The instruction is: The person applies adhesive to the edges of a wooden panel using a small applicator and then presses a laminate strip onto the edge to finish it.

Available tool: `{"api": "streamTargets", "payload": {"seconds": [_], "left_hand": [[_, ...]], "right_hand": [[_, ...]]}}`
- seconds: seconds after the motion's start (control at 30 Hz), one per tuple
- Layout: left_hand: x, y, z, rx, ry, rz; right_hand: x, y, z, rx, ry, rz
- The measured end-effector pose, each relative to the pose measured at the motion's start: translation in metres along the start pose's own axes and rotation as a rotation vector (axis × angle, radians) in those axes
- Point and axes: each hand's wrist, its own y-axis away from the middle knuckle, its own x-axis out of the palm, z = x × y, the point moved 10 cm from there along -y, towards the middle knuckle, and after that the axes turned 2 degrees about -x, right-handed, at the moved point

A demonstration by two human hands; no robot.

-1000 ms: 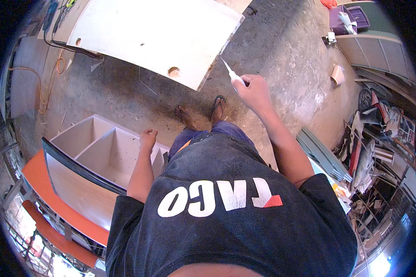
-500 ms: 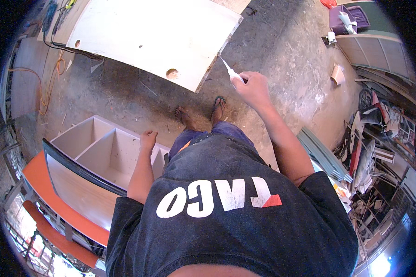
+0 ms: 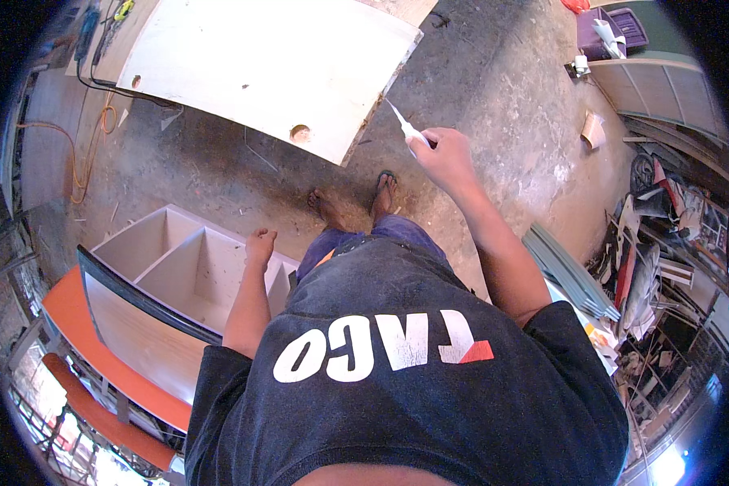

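Note:
My right hand (image 3: pixel 444 160) is closed around a small white glue bottle (image 3: pixel 411 132) with a long, thin nozzle. The nozzle tip points up and left, close beside the right edge of a pale wooden panel (image 3: pixel 267 73); whether it touches that edge I cannot tell. The panel has a round hole near its near edge and another at its left. My left hand (image 3: pixel 259 245) hangs low with its fingers curled in, and nothing shows in it. Beneath and beside that hand is a white cabinet carcass (image 3: pixel 166 231) with dividers.
An orange-edged board (image 3: pixel 61 300) lies left of the cabinet. Cables (image 3: pixel 109 81) run along the bench at the far left. On the right are a purple crate (image 3: pixel 595 40), stacked grey-green strips (image 3: pixel 571 267) and a scrap pile (image 3: pixel 648 243). My feet (image 3: pixel 385 190) stand on the concrete floor.
Very little differs. My view has shifted slightly, and the nozzle tip sits a touch farther from the panel's edge. The glue bottle stays in my right hand.

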Motion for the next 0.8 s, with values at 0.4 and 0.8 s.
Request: {"api": "streamTargets", "payload": {"seconds": [0.4,0.8], "left_hand": [[-0.017,0.025,-0.022,0.006,0.076,-0.034],[0.006,0.063,-0.019,-0.045,0.063,-0.026]], "right_hand": [[-0.007,-0.004,-0.024,-0.081,-0.114,-0.107],[-0.005,-0.024,-0.025,-0.142,-0.122,-0.075]]}}
